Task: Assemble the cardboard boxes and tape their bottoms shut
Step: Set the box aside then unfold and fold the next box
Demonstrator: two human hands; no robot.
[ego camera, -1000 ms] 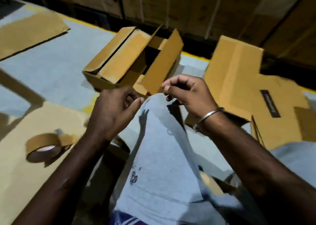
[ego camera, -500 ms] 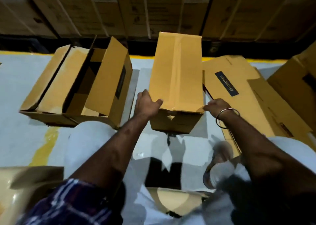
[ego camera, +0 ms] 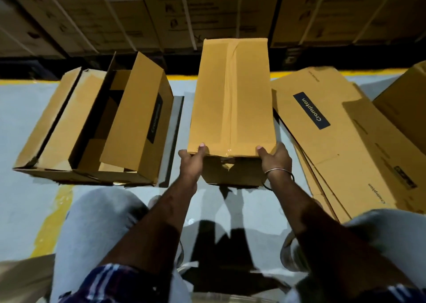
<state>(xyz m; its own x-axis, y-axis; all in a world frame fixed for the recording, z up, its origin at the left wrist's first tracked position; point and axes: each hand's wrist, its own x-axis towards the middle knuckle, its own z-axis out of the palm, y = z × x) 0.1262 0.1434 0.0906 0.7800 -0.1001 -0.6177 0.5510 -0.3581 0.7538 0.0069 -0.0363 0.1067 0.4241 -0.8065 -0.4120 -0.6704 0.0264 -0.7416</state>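
Now gripping the taped box by its near corners, left hand and right hand clamped on (thumbs on top).

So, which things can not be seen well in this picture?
- Head view: underside of the taped box, hidden by the box itself.
- Fingers of left hand and right hand, under the box's near end.
- Inside of the open box, dark behind its flaps.
- Print on the stacked cartons, blurred.
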